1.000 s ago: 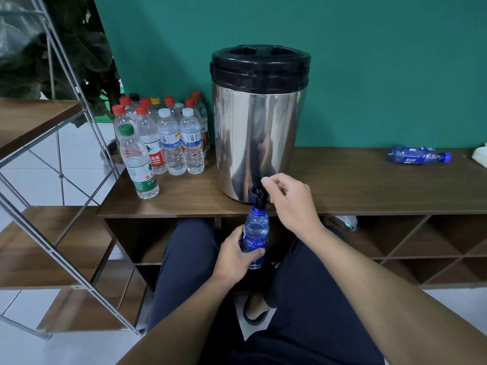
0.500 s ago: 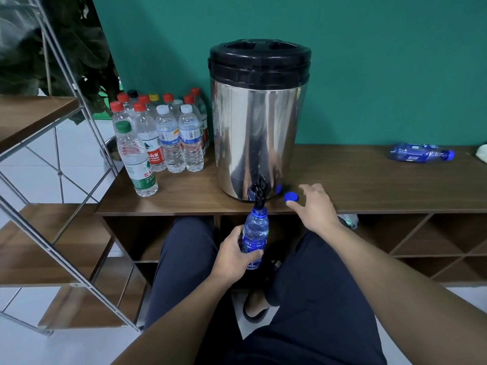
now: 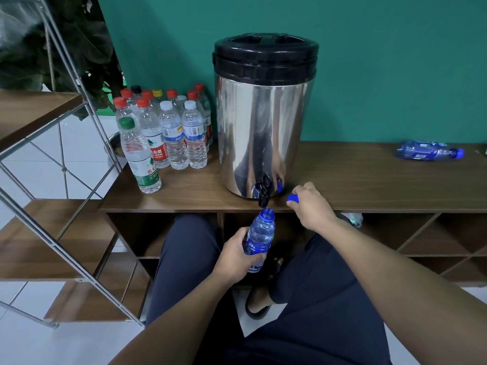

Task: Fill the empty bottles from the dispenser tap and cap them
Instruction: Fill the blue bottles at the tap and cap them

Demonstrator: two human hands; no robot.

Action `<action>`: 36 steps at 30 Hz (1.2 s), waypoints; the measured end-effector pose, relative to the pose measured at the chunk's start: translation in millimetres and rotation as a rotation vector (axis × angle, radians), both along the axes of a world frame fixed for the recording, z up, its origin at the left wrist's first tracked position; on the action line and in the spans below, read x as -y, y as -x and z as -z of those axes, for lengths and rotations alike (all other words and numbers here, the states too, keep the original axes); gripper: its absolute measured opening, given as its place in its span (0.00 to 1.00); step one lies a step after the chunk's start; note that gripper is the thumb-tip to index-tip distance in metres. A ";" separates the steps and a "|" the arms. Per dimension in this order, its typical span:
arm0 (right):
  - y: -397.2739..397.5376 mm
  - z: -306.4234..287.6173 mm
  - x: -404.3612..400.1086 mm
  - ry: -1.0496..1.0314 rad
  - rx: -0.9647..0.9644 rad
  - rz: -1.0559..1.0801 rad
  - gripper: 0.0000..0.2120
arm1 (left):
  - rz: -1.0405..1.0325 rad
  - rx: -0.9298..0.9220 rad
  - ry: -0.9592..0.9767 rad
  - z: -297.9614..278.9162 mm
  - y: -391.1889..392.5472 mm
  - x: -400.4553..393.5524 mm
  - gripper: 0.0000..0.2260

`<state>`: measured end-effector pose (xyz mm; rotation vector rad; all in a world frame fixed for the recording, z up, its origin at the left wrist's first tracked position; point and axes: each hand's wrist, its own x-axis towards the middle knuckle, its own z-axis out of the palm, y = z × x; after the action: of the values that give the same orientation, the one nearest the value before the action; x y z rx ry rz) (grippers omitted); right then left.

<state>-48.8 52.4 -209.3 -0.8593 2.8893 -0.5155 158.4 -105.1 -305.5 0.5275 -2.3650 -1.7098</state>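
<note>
A steel dispenser (image 3: 263, 122) with a black lid stands on the wooden shelf top (image 3: 355, 180); its black tap (image 3: 263, 192) juts over the front edge. My left hand (image 3: 238, 255) grips an uncapped blue bottle (image 3: 259, 237) just below the tap, the mouth slightly apart from the spout. My right hand (image 3: 309, 206) pinches a blue cap (image 3: 292, 198) at the shelf's front edge, right of the tap.
Several capped clear bottles (image 3: 168, 138) cluster left of the dispenser. Another blue bottle (image 3: 429, 151) lies on its side at the far right. A metal-framed wooden rack (image 3: 52, 206) stands at left. Open cubbies (image 3: 421, 238) sit under the shelf; my knees are below.
My right hand left the tap, reached right to the blue cap and now pinches it. The bottle in my left hand dropped slightly away from the spout.
</note>
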 end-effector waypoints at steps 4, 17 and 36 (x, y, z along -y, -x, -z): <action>-20.0 -11.7 -5.8 0.121 0.033 -0.085 0.17 | 0.006 -0.010 0.024 -1.8 -1.1 -2.3 0.26; -79.6 -56.2 -22.9 0.190 0.087 -0.438 0.11 | 0.036 -0.066 0.015 -27.8 -21.1 -12.7 0.29; -122.6 -180.9 28.5 -0.220 -0.371 -0.550 0.29 | 0.012 -0.226 0.031 -115.4 -53.3 25.7 0.28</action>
<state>73.8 23.9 -28.4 -1.7750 2.7288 0.0191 211.8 -130.8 -190.1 0.2985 -2.2351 -1.6389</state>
